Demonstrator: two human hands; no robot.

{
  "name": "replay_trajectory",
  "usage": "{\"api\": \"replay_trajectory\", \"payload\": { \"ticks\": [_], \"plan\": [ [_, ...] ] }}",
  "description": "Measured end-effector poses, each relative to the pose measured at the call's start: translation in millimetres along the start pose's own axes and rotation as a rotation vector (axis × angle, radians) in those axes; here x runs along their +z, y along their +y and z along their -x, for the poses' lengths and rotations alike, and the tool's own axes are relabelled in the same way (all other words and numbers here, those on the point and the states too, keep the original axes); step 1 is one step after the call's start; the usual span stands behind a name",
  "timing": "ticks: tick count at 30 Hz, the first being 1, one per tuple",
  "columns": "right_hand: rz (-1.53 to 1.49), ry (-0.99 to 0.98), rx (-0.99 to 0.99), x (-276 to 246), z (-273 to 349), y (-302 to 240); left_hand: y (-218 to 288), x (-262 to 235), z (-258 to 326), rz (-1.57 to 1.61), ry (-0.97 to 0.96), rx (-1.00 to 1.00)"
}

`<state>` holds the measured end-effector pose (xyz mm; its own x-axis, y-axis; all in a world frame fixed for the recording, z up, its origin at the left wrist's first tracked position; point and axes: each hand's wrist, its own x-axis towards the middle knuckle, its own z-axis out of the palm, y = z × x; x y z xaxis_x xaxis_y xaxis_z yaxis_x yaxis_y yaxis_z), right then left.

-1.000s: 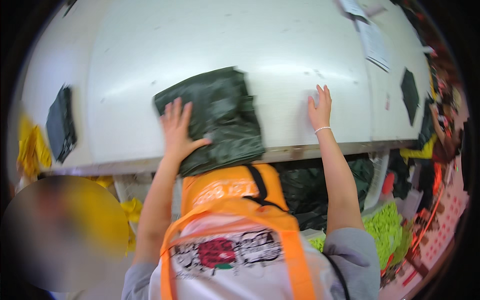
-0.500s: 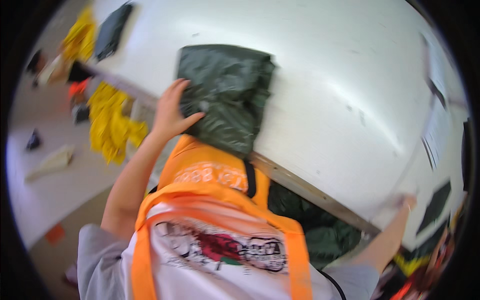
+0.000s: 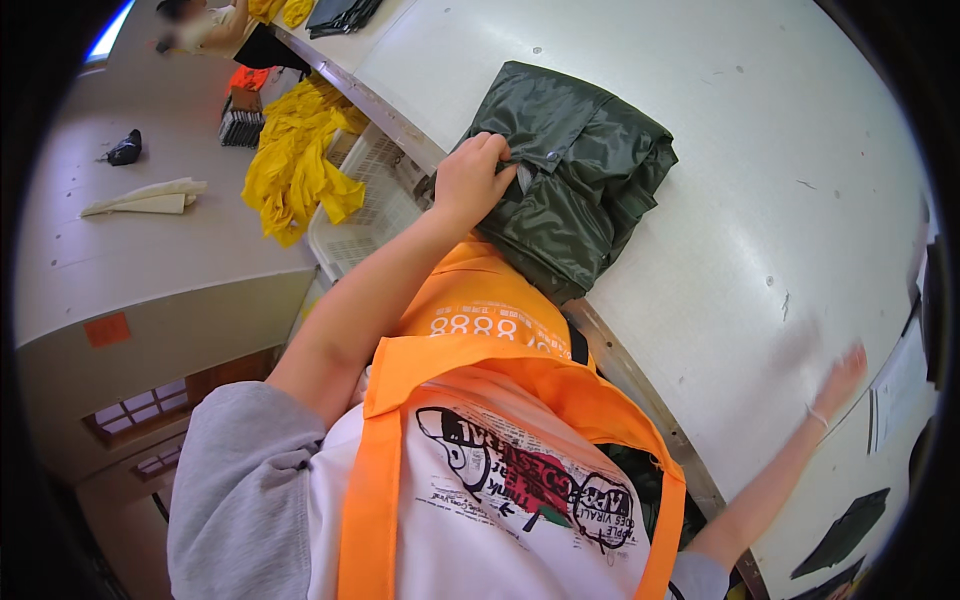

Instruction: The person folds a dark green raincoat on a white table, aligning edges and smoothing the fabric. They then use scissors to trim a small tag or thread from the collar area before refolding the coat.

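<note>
Green bundle [image 3: 580,190] (left fingers [image 3: 488,147] now bent)

Shiny white tbl [image 3: 810,130], edge running diag. At L, a pale surface [image 3: 130,255], can't tell if tbl or floor. Lower L: beige area [image 3: 215,320] w/ orange square [image 3: 107,330], 2 brown-framed windows [image 3: 140,411]. Upper L: bright bluish strip [image 3: 108,32].

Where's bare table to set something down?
Free: white tabletop between the dark green bundle and right hand, and between that bundle and the dark stack. Crowded: the bundle's left side, with the left hand, white basket and yellow cloth.
</note>
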<state>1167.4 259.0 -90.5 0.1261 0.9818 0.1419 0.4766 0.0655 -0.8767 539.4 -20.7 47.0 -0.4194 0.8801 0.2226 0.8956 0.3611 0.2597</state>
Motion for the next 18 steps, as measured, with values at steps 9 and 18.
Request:
{"api": "replay_trajectory", "payload": {
  "ticks": [9,18],
  "plan": [
    [-0.120,-0.735,-0.674,320,174,-360,-7,11,-3,0.176,0.324,0.100],
    [-0.184,-1.062,-0.454,359,179,-366,-11,19,5,0.334,0.475,0.070]
  ]
}}
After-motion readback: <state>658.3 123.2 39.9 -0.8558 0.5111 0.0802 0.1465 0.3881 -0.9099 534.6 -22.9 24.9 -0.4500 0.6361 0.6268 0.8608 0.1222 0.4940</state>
